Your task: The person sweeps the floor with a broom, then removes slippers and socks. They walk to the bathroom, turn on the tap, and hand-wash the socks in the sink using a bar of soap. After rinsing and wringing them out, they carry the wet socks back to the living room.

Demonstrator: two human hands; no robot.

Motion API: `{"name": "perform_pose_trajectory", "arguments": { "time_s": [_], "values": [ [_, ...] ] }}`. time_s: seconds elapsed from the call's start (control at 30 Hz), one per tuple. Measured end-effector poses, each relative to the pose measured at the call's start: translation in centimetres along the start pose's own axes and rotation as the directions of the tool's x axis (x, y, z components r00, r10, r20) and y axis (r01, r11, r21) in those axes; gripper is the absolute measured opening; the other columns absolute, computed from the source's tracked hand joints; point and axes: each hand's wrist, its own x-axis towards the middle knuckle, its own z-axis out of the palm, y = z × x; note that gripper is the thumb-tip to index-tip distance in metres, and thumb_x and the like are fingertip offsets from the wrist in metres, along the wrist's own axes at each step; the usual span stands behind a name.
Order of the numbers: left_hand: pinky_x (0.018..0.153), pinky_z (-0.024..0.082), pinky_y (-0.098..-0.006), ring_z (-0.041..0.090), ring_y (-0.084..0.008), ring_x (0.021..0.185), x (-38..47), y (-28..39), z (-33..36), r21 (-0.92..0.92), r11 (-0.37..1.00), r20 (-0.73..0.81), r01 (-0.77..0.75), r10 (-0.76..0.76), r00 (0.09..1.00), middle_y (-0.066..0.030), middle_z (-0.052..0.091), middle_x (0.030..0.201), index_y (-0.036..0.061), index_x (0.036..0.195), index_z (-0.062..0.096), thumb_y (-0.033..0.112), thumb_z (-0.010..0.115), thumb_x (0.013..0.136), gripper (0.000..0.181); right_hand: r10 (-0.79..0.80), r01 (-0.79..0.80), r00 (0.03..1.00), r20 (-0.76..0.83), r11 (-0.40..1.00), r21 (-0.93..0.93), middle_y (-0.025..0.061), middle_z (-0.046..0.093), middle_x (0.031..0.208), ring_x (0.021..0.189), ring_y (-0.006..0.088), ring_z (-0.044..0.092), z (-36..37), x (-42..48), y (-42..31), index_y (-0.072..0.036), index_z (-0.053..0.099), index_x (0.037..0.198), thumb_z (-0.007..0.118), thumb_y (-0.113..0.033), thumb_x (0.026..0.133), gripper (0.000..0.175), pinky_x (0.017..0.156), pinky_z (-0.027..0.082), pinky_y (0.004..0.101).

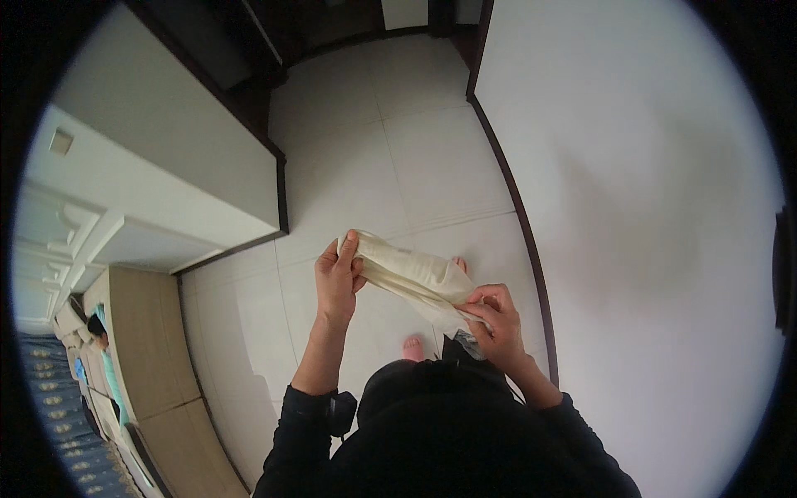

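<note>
A cream-coloured piece of fabric (pixel 411 267), possibly a garment, is stretched in mid-air in front of my body. My left hand (pixel 339 274) pinches its upper left end between thumb and fingers. At the lower right end, my right hand (pixel 498 324) grips an edge, with the cloth gathered into folds between both hands. Just below the right hand hangs a small grey patterned piece (pixel 468 343); whether it belongs to the same cloth I cannot tell.
Light floor tiles (pixel 336 168) run ahead towards a dark doorway. A white wall (pixel 622 187) with dark skirting rises on the right, and a wall corner (pixel 280 227) juts in from the left. Beyond a wooden cabinet (pixel 149 336), a person (pixel 112 380) is on a sofa.
</note>
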Motion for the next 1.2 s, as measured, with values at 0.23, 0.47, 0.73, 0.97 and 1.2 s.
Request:
{"name": "perform_pose_trajectory", "arguments": {
  "time_s": [0.23, 0.47, 0.73, 0.97, 1.2],
  "values": [
    [0.035, 0.02, -0.0202, 0.026, -0.0017, 0.043, 13.7, 4.1, 9.6, 0.0, 0.999, -0.118, 0.033, -0.033, 0.992, 0.0069, 0.035, 0.053, 0.0095, 0.073, 0.054, 0.026, 0.059, 0.088, 0.023, 0.102, -0.101, 0.995, 0.003, 0.994, -0.041, 0.0099, 0.047, 0.1, 0.076, 0.0175, 0.055, -5.8, 16.0, 7.6, -0.005, 0.06, 0.1, 0.065, -0.009, 0.076, 0.025, 0.063, 0.048, 0.0286],
    [0.035, 0.025, -0.0209, 0.035, -0.0043, 0.042, 24.9, 7.7, 11.8, 0.108, 0.993, -0.248, -0.036, 0.062, 0.967, 0.0036, 0.04, 0.053, 0.0062, 0.074, 0.057, 0.03, 0.059, 0.087, 0.027, 0.399, -0.625, 0.669, 0.627, 0.758, 0.185, 0.0069, 0.06, 0.09, 0.08, 0.0135, 0.055, -7.4, 34.4, 13.5, -0.002, 0.057, 0.101, 0.064, -0.029, 0.082, 0.034, 0.07, 0.045, 0.0263],
    [0.044, 0.036, -0.0228, 0.043, -0.0077, 0.048, 33.6, 5.5, 9.6, 0.029, 0.946, -0.191, 0.322, -0.31, 0.931, 0.0, 0.049, 0.062, 0.0014, 0.092, 0.061, 0.03, 0.058, 0.088, 0.029, 0.162, -0.386, 0.705, 0.69, 0.904, 0.182, 0.0059, 0.057, 0.086, 0.082, 0.0148, 0.054, -5.3, 50.2, 16.3, 0.0, 0.059, 0.091, 0.066, -0.024, 0.081, 0.027, 0.076, 0.043, 0.0288],
    [0.042, 0.028, -0.0211, 0.035, -0.0062, 0.049, 43.0, 3.0, 10.8, 0.243, 0.768, 0.49, 0.593, -0.625, 0.608, 0.0033, 0.045, 0.065, 0.0062, 0.099, 0.054, 0.035, 0.048, 0.091, 0.031, 0.108, -0.189, 0.889, 0.444, 0.972, 0.141, 0.0106, 0.053, 0.099, 0.098, 0.022, 0.049, -5.6, 55.1, 17.8, 0.0, 0.059, 0.09, 0.07, -0.024, 0.078, 0.029, 0.084, 0.041, 0.0327],
    [0.043, 0.031, -0.0213, 0.035, -0.0077, 0.049, 45.8, 2.3, 10.2, 0.377, 0.917, 0.579, 0.13, -0.343, 0.74, 0.0029, 0.042, 0.065, 0.0069, 0.108, 0.051, 0.029, 0.059, 0.085, 0.032, 0.161, -0.156, 0.983, 0.087, 0.986, -0.064, 0.0095, 0.06, 0.089, 0.084, 0.0175, 0.059, -5.8, 52.7, 21.2, -0.002, 0.057, 0.09, 0.067, -0.02, 0.079, 0.023, 0.077, 0.046, 0.0307]
  ]
}}
